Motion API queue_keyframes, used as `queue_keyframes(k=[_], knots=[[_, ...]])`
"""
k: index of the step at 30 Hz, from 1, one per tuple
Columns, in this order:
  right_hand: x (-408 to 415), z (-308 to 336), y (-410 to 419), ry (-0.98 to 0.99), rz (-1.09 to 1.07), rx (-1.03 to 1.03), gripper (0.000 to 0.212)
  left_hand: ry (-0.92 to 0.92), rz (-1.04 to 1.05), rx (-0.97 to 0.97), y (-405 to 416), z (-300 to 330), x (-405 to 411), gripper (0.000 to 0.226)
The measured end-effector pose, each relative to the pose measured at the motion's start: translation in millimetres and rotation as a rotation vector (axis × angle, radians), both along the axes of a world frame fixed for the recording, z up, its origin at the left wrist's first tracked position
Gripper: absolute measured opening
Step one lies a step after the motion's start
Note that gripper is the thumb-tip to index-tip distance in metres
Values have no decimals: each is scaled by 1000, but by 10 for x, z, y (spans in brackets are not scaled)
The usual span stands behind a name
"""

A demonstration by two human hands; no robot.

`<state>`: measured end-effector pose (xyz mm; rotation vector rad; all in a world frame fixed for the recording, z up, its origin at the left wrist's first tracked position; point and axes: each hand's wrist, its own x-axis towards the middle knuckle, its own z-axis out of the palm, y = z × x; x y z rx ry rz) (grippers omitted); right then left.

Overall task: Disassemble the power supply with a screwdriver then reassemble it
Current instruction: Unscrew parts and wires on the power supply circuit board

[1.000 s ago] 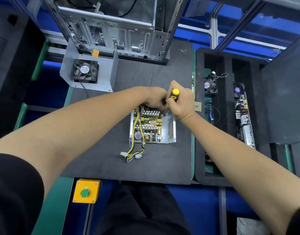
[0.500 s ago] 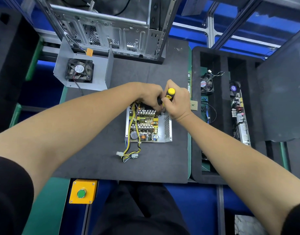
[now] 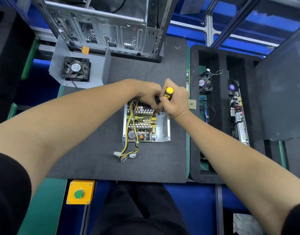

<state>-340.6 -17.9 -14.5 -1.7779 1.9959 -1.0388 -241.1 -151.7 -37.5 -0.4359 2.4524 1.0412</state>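
Hands working at the far corner of the open metal power supply (image 3: 146,123).
Your right hand (image 3: 175,103) is gripping the yellow-and-black screwdriver (image 3: 167,94); your left hand (image 3: 148,94) is pinching its shaft.

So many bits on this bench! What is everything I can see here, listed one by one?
Open silver metal power supply box: one, circuit board showing, middle of the black mat.
Yellow-and-black screwdriver: one, at the box's far edge.
Silver cover with black fan: one, far left.
Grey metal computer case: one, far edge.
Yellow button box: one, green button, near left.
Black foam tray: one, right, holds fans and boards.
Left hand: at the screwdriver shaft.
Right hand: grips the handle.
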Motion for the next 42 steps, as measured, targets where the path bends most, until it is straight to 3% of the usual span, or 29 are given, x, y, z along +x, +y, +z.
queue_keyframes(k=[5, 15, 32, 42], knots=[[8, 9, 4, -24, 5, -28, 11, 13, 45, -46, 33, -64, 8, 37], [12, -14, 5, -27, -30, -30, 11, 51, 64, -65, 22, -104, 25, 22], [2, -35, -14, 20, 10, -15, 11, 24, 60, -67, 40, -87, -9, 27], [6, -46, -49, 82, 2, 2, 27, 28, 55, -54, 55, -44, -5, 23]])
